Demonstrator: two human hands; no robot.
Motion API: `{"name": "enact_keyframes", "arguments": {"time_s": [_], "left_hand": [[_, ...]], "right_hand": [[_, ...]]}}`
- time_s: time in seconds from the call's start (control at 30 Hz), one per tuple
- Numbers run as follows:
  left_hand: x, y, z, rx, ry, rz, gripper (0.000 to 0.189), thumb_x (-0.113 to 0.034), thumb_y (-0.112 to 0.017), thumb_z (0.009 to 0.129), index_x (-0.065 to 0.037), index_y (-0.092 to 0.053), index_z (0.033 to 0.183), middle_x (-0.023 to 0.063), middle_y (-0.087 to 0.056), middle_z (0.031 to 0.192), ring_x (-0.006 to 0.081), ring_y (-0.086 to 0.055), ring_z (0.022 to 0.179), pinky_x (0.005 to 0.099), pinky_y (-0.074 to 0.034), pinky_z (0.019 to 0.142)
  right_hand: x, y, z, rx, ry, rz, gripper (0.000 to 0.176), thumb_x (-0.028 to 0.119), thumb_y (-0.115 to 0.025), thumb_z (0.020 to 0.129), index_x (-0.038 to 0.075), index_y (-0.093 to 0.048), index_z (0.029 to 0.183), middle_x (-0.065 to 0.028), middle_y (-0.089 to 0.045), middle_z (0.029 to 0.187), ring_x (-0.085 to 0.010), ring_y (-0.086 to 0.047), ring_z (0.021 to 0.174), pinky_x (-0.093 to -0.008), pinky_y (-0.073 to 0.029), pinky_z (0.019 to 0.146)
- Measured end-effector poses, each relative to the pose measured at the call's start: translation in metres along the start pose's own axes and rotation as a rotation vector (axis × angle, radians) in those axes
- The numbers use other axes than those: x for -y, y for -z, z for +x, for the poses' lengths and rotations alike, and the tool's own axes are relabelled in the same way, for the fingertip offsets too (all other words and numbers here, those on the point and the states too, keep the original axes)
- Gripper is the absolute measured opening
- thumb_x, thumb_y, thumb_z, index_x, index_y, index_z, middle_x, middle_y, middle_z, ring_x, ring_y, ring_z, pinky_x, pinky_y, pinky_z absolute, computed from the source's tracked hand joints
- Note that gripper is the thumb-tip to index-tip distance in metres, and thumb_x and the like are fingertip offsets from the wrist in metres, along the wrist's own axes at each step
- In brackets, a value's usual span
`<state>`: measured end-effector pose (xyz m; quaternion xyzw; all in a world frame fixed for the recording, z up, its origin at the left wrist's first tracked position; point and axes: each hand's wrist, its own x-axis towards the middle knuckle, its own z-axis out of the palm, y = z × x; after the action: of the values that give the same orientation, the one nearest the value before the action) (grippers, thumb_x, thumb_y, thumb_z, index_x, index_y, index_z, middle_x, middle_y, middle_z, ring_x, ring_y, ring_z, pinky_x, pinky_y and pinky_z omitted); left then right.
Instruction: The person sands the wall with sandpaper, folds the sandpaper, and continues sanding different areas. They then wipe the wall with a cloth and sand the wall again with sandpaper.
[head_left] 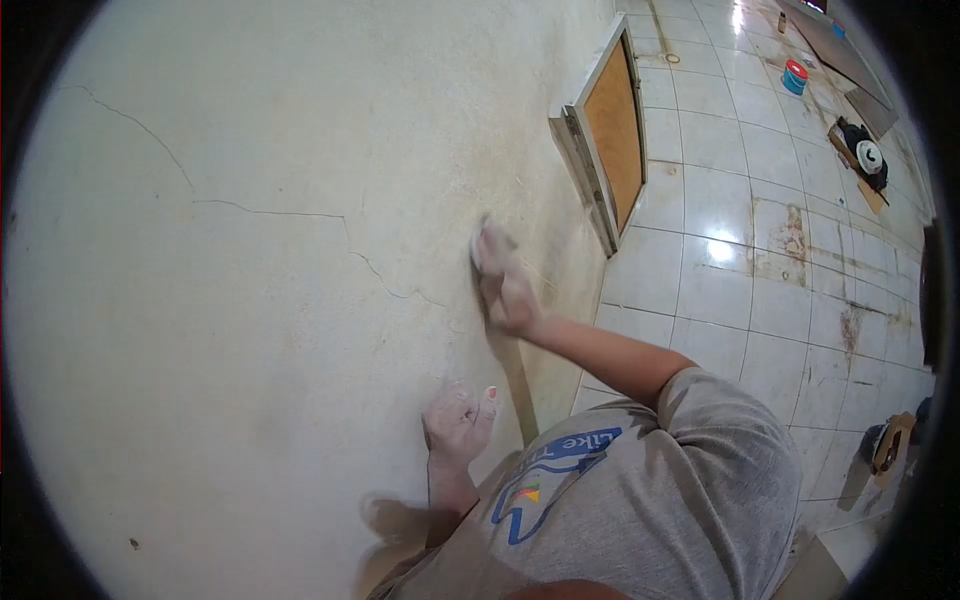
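a person's right hand [507, 292] presses a small pale pad [486, 244] flat against a cracked plaster wall [250, 330], the fingers folded over the pad's back so that it sits between palm and wall. motion blur hides what the pad is made of. it lies at the far end of the hand, away from the body, with the forearm stretched out from the grey-sleeved shoulder and running alongside the wall. the left hand [458, 420] is closer to the torso and well short of the pad. its fingers are loosely curled, it has hold of nothing, and it rests against the plaster with the wrist bent back. a thin crack [270, 212] runs across the wall and ends just beside the pad. a framed board [612, 130] leans on the wall farther along, standing on the stained tiled floor [720, 250].
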<state>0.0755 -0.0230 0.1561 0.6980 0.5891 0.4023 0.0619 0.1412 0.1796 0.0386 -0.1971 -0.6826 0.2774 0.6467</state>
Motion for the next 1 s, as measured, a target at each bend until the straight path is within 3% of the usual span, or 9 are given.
{"name": "enact_keyframes", "arguments": {"time_s": [0.1, 0.2, 0.4, 0.5, 0.6, 0.73, 0.8, 0.9, 1.0], "left_hand": [[-0.006, -0.001, 0.004, -0.005, 0.022, -0.001, 0.036, 0.004, -0.073, 0.082, -0.006, -0.045, 0.062, 0.0082, -0.042, 0.057, 0.0267, -0.041, 0.049, 0.0390, -0.034, 0.050], [-0.010, 0.001, 0.010, 0.031, 0.019, 0.016, 0.035, 0.004, -0.074, 0.082, -0.006, -0.046, 0.063, 0.0084, -0.042, 0.057, 0.0267, -0.042, 0.049, 0.0389, -0.034, 0.050], [-0.008, -0.002, 0.010, 0.012, -0.006, 0.000, 0.034, 0.004, -0.073, 0.082, -0.004, -0.045, 0.063, 0.0064, -0.040, 0.058, 0.0201, -0.037, 0.050, 0.0336, -0.029, 0.049], [-0.010, -0.007, 0.016, -0.007, -0.059, 0.022, 0.034, 0.004, -0.073, 0.082, -0.004, -0.047, 0.063, 0.0070, -0.041, 0.058, 0.0214, -0.038, 0.050, 0.0348, -0.030, 0.049], [-0.013, -0.003, 0.014, 0.056, -0.034, 0.103, 0.034, 0.002, -0.075, 0.082, -0.006, -0.048, 0.064, 0.0099, -0.045, 0.060, 0.0274, -0.048, 0.053, 0.0384, -0.037, 0.050], [-0.008, -0.002, 0.011, 0.075, -0.025, 0.084, 0.034, 0.002, -0.075, 0.082, -0.006, -0.047, 0.064, 0.0104, -0.045, 0.061, 0.0284, -0.049, 0.054, 0.0390, -0.038, 0.052], [-0.010, -0.004, 0.012, 0.079, -0.023, 0.110, 0.034, 0.003, -0.075, 0.082, -0.006, -0.047, 0.064, 0.0105, -0.045, 0.060, 0.0286, -0.049, 0.055, 0.0392, -0.039, 0.053], [-0.011, -0.007, 0.011, 0.060, -0.021, 0.101, 0.034, 0.004, -0.075, 0.081, -0.007, -0.047, 0.064, 0.0105, -0.045, 0.060, 0.0290, -0.049, 0.055, 0.0391, -0.039, 0.054], [-0.006, -0.010, 0.012, 0.005, -0.092, 0.063, 0.036, 0.005, -0.074, 0.081, -0.005, -0.046, 0.060, 0.0080, -0.039, 0.056, 0.0232, -0.038, 0.048, 0.0360, -0.029, 0.047]], "right_hand": [[-0.004, 0.012, 0.054, -0.254, -0.357, 0.178, 0.057, 0.008, -0.045, 0.101, -0.006, -0.030, 0.154, -0.0273, -0.027, 0.162, -0.0366, -0.023, 0.153, -0.0401, -0.016, 0.124], [-0.046, 0.006, 0.061, -0.282, -0.559, 0.222, 0.053, 0.010, -0.042, 0.103, -0.006, -0.033, 0.153, -0.0252, -0.030, 0.161, -0.0355, -0.024, 0.152, -0.0374, -0.015, 0.124], [0.004, -0.009, -0.015, -0.122, -0.173, 0.280, 0.052, 0.015, -0.041, 0.102, -0.005, -0.039, 0.151, -0.0231, -0.033, 0.161, -0.0398, -0.027, 0.151, -0.0444, -0.017, 0.124], [0.029, 0.011, -0.053, 0.266, 0.112, 0.051, 0.054, 0.015, -0.048, 0.098, -0.004, -0.045, 0.148, -0.0252, -0.037, 0.158, -0.0425, -0.032, 0.148, -0.0491, -0.022, 0.123], [0.003, 0.014, -0.040, 0.228, 0.216, 0.060, 0.055, 0.014, -0.052, 0.094, -0.003, -0.049, 0.146, -0.0260, -0.040, 0.155, -0.0426, -0.036, 0.146, -0.0501, -0.027, 0.122], [-0.031, 0.008, 0.040, -0.137, 0.116, 0.055, 0.052, 0.012, -0.050, 0.095, -0.002, -0.050, 0.145, -0.0248, -0.043, 0.154, -0.0434, -0.040, 0.143, -0.0479, -0.027, 0.121], [-0.041, 0.020, 0.076, -0.216, -0.054, -0.065, 0.050, 0.012, -0.047, 0.099, -0.002, -0.047, 0.146, -0.0252, -0.044, 0.153, -0.0420, -0.043, 0.141, -0.0446, -0.030, 0.118], [-0.074, 0.023, 0.088, -0.301, -0.433, 0.268, 0.048, 0.012, -0.045, 0.101, -0.003, -0.045, 0.147, -0.0248, -0.042, 0.154, -0.0381, -0.041, 0.143, -0.0404, -0.030, 0.118], [-0.005, 0.028, 0.087, -0.276, -0.391, 0.158, 0.047, 0.013, -0.043, 0.102, -0.002, -0.046, 0.146, -0.0239, -0.046, 0.152, -0.0371, -0.042, 0.143, -0.0391, -0.029, 0.120]]}}
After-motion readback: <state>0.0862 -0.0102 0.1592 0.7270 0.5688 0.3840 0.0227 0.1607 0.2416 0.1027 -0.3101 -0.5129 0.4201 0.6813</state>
